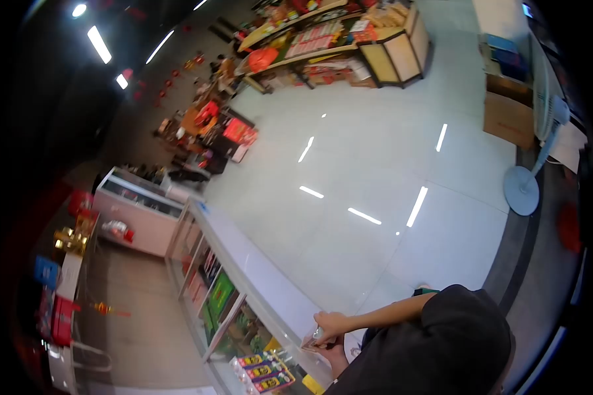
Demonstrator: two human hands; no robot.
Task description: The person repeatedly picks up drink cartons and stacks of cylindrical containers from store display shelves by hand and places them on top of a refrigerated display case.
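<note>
Past the person's right hand (333, 321), a long, white-topped, framed display counter (260, 266) offers a free lane lengthwise over its top. Rectangular purple-and-yellow packs (263, 372) obstruct the near left. On the right, open pale tiled floor (369, 158) stretches to a light-blue, round-based standing fan (522, 191).

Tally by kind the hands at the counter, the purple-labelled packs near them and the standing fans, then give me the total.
Hands (right hand, left hand): 2
Purple-labelled packs: 3
Standing fan: 1
Total: 6
</note>
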